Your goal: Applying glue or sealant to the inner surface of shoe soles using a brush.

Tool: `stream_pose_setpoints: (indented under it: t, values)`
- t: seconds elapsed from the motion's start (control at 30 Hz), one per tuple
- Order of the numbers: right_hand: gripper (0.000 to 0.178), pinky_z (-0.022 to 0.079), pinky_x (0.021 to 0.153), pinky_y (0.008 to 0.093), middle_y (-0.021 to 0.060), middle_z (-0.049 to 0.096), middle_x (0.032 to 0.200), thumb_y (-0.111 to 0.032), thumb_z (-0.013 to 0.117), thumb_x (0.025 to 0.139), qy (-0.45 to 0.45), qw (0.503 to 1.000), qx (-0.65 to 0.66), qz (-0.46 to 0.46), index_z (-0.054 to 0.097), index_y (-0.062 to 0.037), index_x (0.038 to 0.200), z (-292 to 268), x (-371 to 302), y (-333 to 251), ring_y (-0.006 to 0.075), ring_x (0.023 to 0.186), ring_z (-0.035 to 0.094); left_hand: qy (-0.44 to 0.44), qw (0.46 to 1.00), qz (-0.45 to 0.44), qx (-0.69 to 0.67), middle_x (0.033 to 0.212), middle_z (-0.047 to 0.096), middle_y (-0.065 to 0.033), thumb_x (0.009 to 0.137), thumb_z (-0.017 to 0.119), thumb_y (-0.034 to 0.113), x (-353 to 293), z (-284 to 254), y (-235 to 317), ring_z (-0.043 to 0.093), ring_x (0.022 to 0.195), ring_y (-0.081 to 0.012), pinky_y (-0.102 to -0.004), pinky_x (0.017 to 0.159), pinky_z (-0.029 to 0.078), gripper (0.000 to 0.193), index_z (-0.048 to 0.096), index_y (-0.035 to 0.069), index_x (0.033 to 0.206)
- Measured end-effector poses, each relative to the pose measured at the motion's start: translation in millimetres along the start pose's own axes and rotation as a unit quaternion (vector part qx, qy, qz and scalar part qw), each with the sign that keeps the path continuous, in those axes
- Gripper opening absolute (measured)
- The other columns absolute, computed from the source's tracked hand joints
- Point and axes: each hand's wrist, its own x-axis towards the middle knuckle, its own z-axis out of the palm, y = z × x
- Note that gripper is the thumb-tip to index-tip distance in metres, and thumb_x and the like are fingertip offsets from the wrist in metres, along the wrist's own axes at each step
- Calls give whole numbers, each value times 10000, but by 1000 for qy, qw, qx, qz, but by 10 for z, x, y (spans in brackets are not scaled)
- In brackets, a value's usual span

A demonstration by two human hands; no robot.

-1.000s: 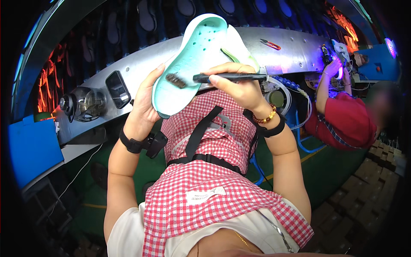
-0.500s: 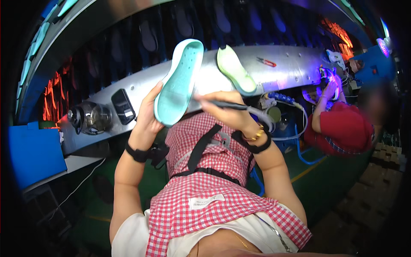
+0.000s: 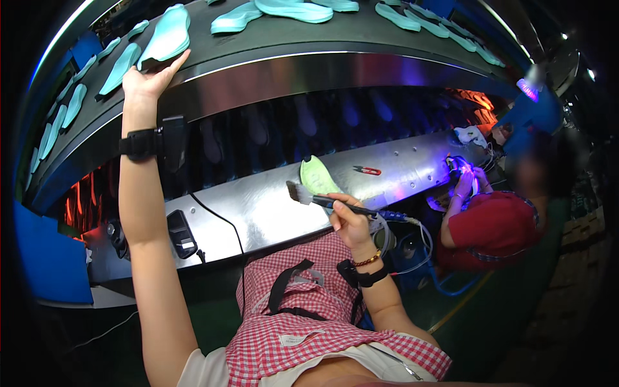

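My left hand (image 3: 149, 80) reaches up to the conveyor belt (image 3: 258, 45) at the far left. It grips the near end of a turquoise shoe sole (image 3: 166, 35); some fingers are hidden by the sole. Over the metal ledge (image 3: 271, 216), my right hand (image 3: 350, 222) is closed round the dark handle of a brush (image 3: 322, 200). The brush's bristles point left. Just behind the brush, a pale green shoe sole (image 3: 316, 174) lies on the ledge, partly covered by it.
More turquoise soles (image 3: 293, 9) lie along the belt. On the ledge are red-handled snips (image 3: 367, 170) and a black tray-like object (image 3: 182, 233). A co-worker in red (image 3: 493, 226) works at the right. A black cable (image 3: 222, 218) hangs from my left wrist device.
My left hand has carried the turquoise sole from in front of me up to the belt at far left. My right hand still holds the brush, now apart from that sole. The view has shifted.
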Motion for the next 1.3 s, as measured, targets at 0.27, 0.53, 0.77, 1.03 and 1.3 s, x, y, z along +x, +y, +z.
stream_pose_setpoints:
  t: [0.27,0.53,0.77,1.03,1.3]
  values:
    - [217,394,478,183,162,594,948,-63,506,824,59,998,12,9,518,50,1009,-240,-143,-97,90,497,459,-245,705,55,664,1288,370,-121,804,545,238,142,673,-155,337,1203,-231,-330,992,257,551,352,2,1264]
    - [207,403,482,179,95,590,811,-60,530,816,73,995,53,31,548,40,996,-220,-181,-152,84,516,485,-219,167,126,953,1055,538,-207,693,665,220,745,1056,-374,512,999,-311,-338,837,403,476,496,-20,1068]
    - [217,411,494,188,103,600,828,-63,532,817,104,991,65,44,541,49,1003,-346,-130,-266,91,521,486,-272,223,84,932,1098,508,-241,708,652,322,912,1522,-1132,494,1031,-333,-376,850,394,561,466,1,1129]
    - [211,396,479,180,90,600,838,-59,538,810,98,989,82,71,550,41,996,-326,-37,-268,79,513,478,-165,290,63,941,1202,427,-264,744,390,654,1163,1572,-1660,400,1151,-349,-375,951,313,885,295,-59,1261]
    - [205,391,475,182,107,606,866,-56,535,810,134,980,109,102,552,41,989,-374,-9,-238,83,511,473,-118,182,-8,976,1243,394,-245,787,481,483,1492,1480,-1059,389,1158,-348,-383,921,347,715,366,-83,1209]
